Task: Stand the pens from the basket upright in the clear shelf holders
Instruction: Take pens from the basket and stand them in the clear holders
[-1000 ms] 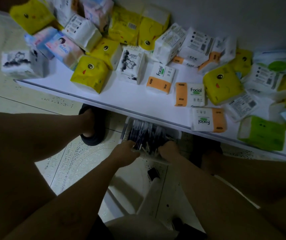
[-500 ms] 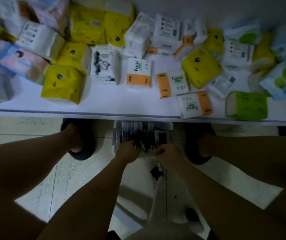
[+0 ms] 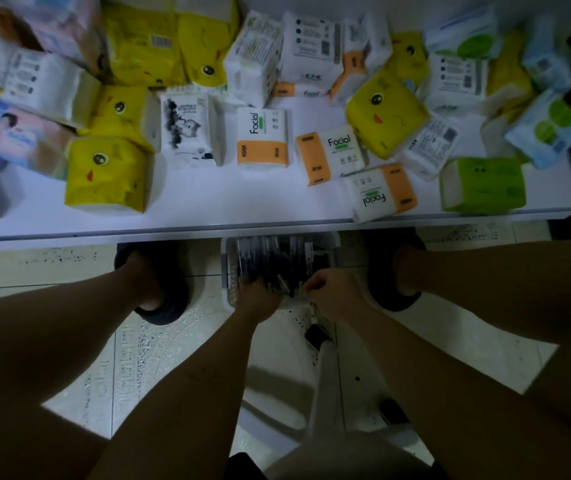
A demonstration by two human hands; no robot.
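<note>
A pale plastic basket (image 3: 227,268) sits on the floor between my feet, half under the white shelf edge. It holds several dark pens (image 3: 270,259) lying in a heap. My left hand (image 3: 258,296) reaches into the basket's near left side, fingers curled down among the pens. My right hand (image 3: 332,292) is at the near right side with fingers curled, pinching pens at the basket's rim. The scene is dim and both grasps are partly hidden. No clear holders are in view.
A white shelf (image 3: 242,206) runs across the upper frame, covered with many tissue packs (image 3: 263,136) in yellow, white, orange and green. My feet in dark slippers (image 3: 159,289) flank the basket on the tiled floor. A white stool leg (image 3: 325,372) lies below.
The view has swung left to right, so the shelf now lies level across the frame. Both hands stay in the basket, shifting slightly among the pens.
</note>
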